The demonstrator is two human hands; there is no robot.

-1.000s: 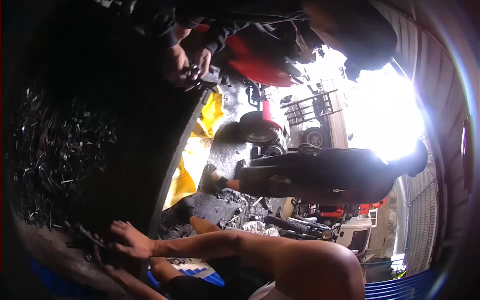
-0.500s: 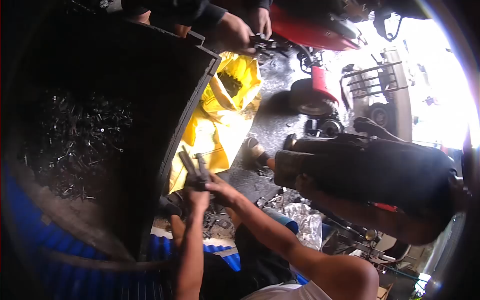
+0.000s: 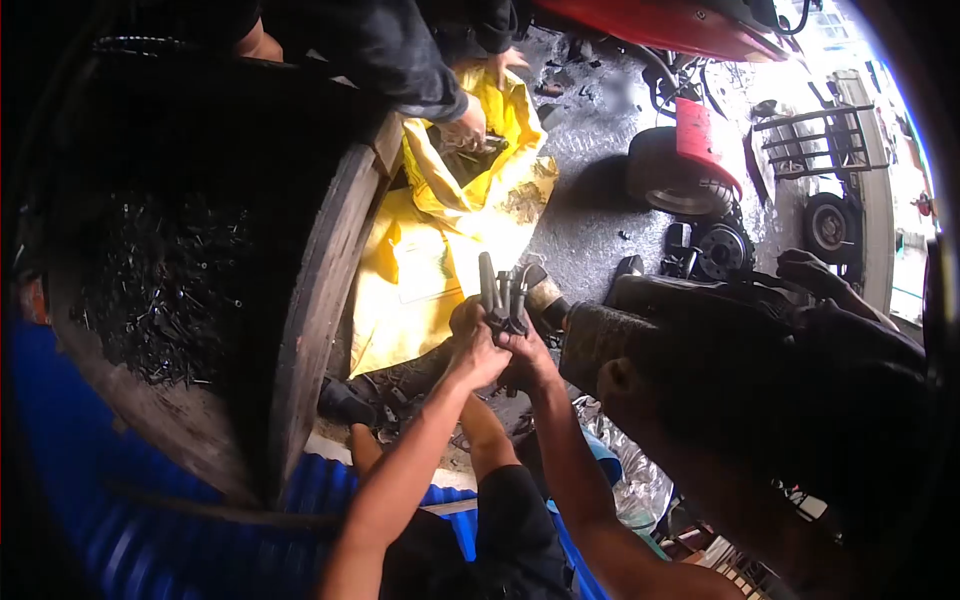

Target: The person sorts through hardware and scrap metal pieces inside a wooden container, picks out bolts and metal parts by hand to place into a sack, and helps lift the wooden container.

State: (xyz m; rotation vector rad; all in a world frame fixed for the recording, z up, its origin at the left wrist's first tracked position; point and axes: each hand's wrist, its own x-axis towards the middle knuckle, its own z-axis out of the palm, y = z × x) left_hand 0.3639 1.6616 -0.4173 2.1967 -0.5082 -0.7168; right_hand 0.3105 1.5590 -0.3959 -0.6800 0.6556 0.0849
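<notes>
Close together in the middle, my left hand and my right hand are both closed around a bundle of dark metal bolts. Several shafts stick up past my fingers, and the lower ends are hidden by my hands. Just beyond them is a yellow sack with its mouth open. Another person's hand reaches into the sack's mouth with metal pieces at the fingers. That person's other hand is on the sack's rim.
A deep wooden bin with a heap of metal bolts fills the left side. Blue corrugated sheet lies below it. A person in dark clothes is close on my right. Behind stand a red vehicle part and a wheel.
My hands have moved right with the bolts, and my view has shifted. The other person's hand has gone down from above the sack into its mouth.
</notes>
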